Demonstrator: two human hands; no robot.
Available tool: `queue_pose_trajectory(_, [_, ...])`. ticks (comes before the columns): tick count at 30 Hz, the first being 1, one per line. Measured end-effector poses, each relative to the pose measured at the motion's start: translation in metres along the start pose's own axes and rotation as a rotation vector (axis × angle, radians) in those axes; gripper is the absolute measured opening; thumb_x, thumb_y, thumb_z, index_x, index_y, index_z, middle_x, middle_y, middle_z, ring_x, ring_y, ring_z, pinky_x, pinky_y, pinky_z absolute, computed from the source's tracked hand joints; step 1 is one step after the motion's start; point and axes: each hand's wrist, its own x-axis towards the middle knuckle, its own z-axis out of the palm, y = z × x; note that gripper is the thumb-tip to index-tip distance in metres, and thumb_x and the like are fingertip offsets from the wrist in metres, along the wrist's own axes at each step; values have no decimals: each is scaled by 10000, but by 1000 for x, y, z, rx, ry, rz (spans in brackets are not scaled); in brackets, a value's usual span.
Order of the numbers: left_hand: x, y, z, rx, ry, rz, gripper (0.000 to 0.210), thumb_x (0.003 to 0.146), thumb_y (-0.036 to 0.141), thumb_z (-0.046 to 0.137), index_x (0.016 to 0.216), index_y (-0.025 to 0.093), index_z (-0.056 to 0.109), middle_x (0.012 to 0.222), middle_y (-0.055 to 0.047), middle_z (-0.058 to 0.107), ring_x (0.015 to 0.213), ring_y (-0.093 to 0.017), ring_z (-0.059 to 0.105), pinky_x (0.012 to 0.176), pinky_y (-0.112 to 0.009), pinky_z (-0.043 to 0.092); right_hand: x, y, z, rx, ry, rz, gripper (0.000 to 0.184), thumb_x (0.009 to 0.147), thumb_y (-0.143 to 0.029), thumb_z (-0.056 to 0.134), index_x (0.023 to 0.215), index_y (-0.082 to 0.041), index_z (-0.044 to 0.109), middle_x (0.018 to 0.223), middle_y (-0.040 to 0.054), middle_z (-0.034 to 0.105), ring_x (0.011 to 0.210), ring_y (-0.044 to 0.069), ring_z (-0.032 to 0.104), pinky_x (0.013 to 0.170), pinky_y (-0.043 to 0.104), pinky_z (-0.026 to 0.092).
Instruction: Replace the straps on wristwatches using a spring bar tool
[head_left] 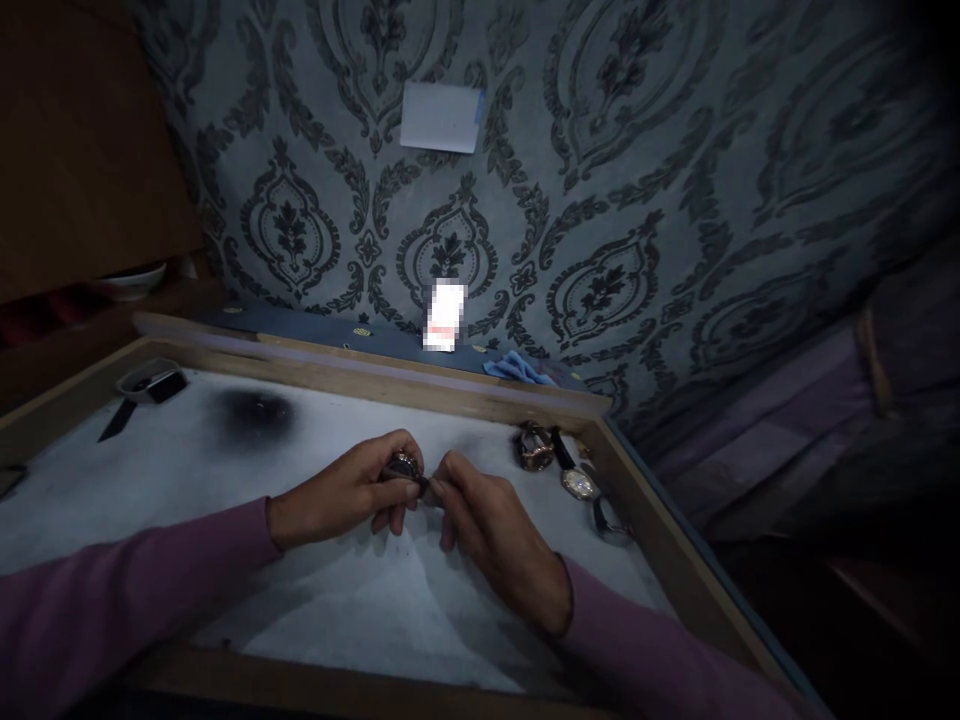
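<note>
A dark-faced wristwatch (403, 466) is held up over the white surface of a shallow wooden tray. My left hand (356, 490) is closed around it, with the thumb along its lower edge. Fingertips of my right hand (480, 510) pinch together at the watch's right end, where a small dark part, perhaps the strap end, shows between the hands. The fingers hide most of that part. To the right of my hands lie a chunky rose-gold and dark watch (535, 449), a gold-cased watch (577, 484) on a black strap, and a dark curved band (606, 520).
The tray's wooden rim (420, 372) surrounds the work surface. At the far left is a clear round container (142, 378) with a dark strap-like piece beside it. Behind the rim stand a bright phone-like screen (445, 315) and a crumpled blue cloth (519, 367). Patterned wallpaper rises behind.
</note>
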Motion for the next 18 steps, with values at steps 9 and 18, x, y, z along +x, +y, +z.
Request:
queue_pose_trajectory(9, [-1,6,-9,-26,-111,-95,279,851,359,613,961,189,422,841,-31,647,624,-144,658,462,-205,465,0,-2,-7,-130,51,-116,207,958,-143,378,768,-215,423,565,-56,490,468,94,444,504,211,335])
queue_pose_trajectory(18, [-4,11,-9,190,-128,-143,216,862,363,547,803,186,438,636,54,533,404,-50,437,389,-178,301,0,2,-6,-152,67,-148,204,951,-164,410,763,-201,479,612,-29,520,518,106,477,538,223,345])
